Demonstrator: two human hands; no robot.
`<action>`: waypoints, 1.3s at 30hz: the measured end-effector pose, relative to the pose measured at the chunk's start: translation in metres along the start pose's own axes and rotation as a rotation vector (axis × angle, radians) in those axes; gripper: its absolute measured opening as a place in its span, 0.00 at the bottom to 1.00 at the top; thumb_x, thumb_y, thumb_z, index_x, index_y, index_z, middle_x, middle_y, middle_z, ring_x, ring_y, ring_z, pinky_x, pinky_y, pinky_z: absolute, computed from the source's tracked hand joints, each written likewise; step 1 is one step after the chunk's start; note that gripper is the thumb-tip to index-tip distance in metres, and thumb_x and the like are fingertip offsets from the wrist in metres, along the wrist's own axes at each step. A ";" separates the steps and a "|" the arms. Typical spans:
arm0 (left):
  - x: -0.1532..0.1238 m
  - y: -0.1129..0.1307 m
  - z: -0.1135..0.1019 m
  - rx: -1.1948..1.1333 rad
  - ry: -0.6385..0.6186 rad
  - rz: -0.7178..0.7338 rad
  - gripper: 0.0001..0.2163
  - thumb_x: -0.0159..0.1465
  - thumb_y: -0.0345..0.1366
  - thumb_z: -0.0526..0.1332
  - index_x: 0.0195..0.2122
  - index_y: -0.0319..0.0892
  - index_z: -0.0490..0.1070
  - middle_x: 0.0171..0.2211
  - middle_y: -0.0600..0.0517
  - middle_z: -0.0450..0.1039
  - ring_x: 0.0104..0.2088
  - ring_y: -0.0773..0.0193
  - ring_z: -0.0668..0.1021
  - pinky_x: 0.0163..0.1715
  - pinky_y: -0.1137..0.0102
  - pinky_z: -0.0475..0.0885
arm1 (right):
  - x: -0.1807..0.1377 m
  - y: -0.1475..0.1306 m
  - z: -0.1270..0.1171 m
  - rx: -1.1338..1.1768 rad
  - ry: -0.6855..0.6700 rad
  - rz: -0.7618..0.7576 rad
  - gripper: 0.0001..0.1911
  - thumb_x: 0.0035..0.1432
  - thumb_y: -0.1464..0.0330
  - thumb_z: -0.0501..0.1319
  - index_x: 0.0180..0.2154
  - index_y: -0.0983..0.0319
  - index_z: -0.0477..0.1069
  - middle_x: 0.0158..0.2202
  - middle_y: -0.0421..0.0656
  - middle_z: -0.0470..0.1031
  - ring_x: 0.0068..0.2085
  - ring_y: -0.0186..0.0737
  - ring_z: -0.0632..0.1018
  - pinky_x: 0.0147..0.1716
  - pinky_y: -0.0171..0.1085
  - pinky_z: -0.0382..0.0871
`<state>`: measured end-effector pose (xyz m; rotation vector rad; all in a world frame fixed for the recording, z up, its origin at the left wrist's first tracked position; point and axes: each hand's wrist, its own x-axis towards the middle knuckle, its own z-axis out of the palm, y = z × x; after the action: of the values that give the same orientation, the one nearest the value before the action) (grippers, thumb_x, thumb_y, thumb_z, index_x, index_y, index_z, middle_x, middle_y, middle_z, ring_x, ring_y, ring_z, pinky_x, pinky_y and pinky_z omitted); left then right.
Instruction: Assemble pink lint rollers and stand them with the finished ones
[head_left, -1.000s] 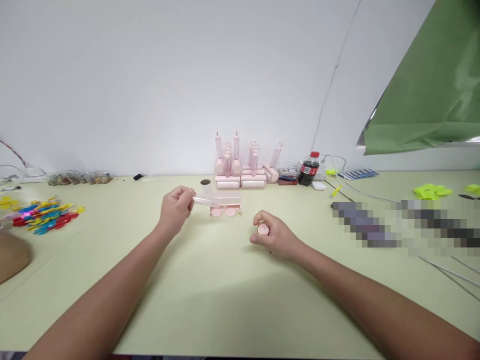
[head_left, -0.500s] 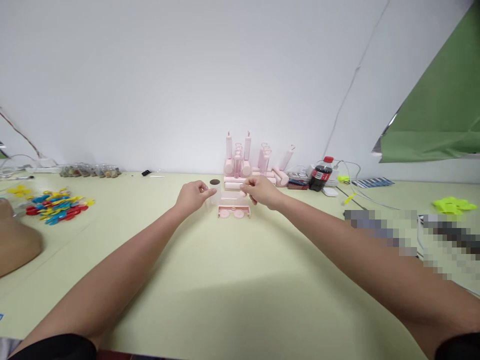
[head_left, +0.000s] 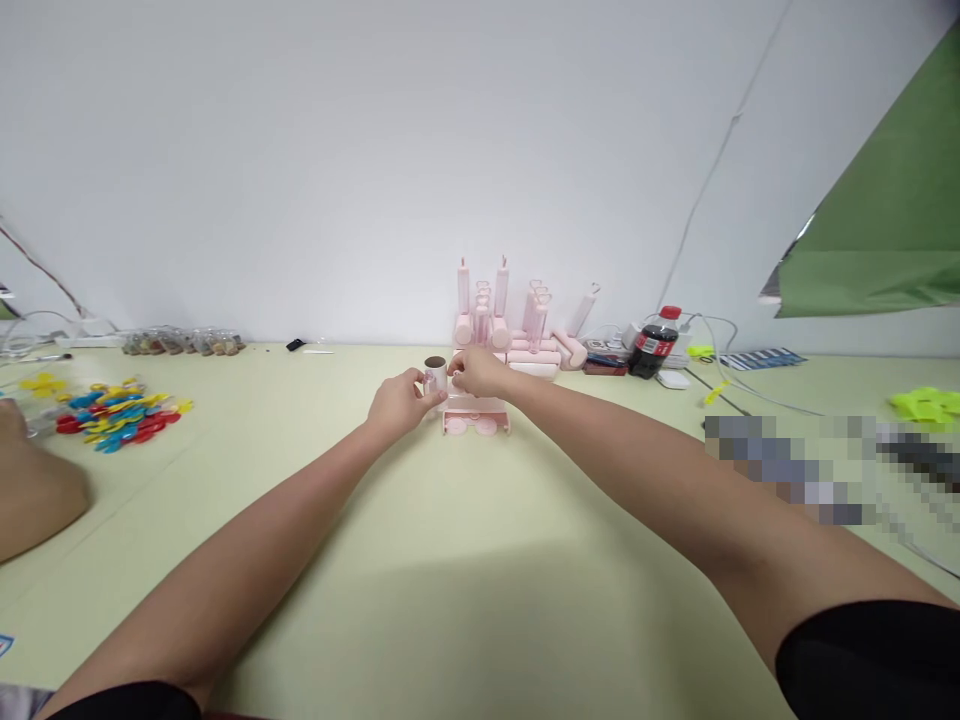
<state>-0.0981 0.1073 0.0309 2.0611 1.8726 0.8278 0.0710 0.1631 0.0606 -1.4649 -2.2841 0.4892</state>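
My left hand (head_left: 399, 402) is closed round the side of a white sticky-paper roll (head_left: 432, 382), which stands upright with its brown cardboard core facing up. My right hand (head_left: 480, 374) is at the right side of this roll, its fingers pinched together. What lies between those fingertips is too small to make out. Just below the right hand, a pink lint roller cover (head_left: 476, 421) with round shapes on its front rests on the table. Behind it, several pink lint rollers (head_left: 501, 300) stand upright with their handles up, partly hidden by my right hand.
A cola bottle (head_left: 654, 342) stands right of the rollers, near cables and a white charger (head_left: 673, 379). Colourful plastic pieces (head_left: 120, 412) lie in a heap at left, close to another person's arm (head_left: 37, 485). Bagged items (head_left: 184, 342) line the wall.
My right hand has moved left, from the right side of the pink cover to the roll. My left hand stays at the roll, which now shows more clearly. The view has shifted slightly.
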 end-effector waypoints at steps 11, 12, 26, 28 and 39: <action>-0.059 0.005 0.014 0.196 -0.148 0.374 0.09 0.66 0.41 0.51 0.36 0.45 0.67 0.25 0.54 0.73 0.24 0.63 0.73 0.25 0.70 0.58 | -0.052 0.022 -0.019 -0.053 0.114 0.015 0.14 0.54 0.71 0.58 0.44 0.63 0.72 0.35 0.44 0.77 0.34 0.40 0.74 0.30 0.34 0.60; -0.060 0.007 0.016 0.228 -0.192 0.428 0.09 0.66 0.40 0.51 0.36 0.45 0.68 0.26 0.54 0.74 0.25 0.63 0.73 0.25 0.70 0.58 | -0.063 0.027 -0.019 -0.055 0.092 0.016 0.11 0.53 0.70 0.58 0.40 0.62 0.72 0.32 0.43 0.77 0.31 0.39 0.73 0.28 0.34 0.59; -0.042 0.014 0.029 0.338 -0.241 0.497 0.13 0.66 0.38 0.49 0.30 0.43 0.71 0.29 0.50 0.76 0.29 0.60 0.76 0.26 0.69 0.59 | -0.100 0.051 -0.021 -0.007 0.048 0.073 0.03 0.52 0.69 0.57 0.28 0.60 0.68 0.26 0.40 0.74 0.28 0.37 0.72 0.25 0.33 0.58; -0.042 0.013 0.030 0.333 -0.240 0.491 0.13 0.66 0.38 0.50 0.30 0.43 0.71 0.29 0.50 0.76 0.29 0.60 0.76 0.26 0.69 0.60 | -0.100 0.052 -0.017 -0.001 0.032 0.075 0.03 0.51 0.68 0.58 0.27 0.60 0.67 0.25 0.39 0.74 0.28 0.37 0.72 0.25 0.33 0.58; -0.041 0.013 0.030 0.274 -0.232 0.462 0.12 0.66 0.37 0.51 0.31 0.43 0.72 0.30 0.50 0.76 0.29 0.60 0.76 0.26 0.68 0.61 | -0.104 0.054 0.004 -0.008 0.025 0.012 0.10 0.50 0.67 0.62 0.32 0.58 0.60 0.25 0.36 0.75 0.26 0.36 0.73 0.24 0.32 0.59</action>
<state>-0.0716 0.0719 0.0035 2.6831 1.4740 0.4040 0.1507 0.0885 0.0175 -1.4808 -2.2616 0.4624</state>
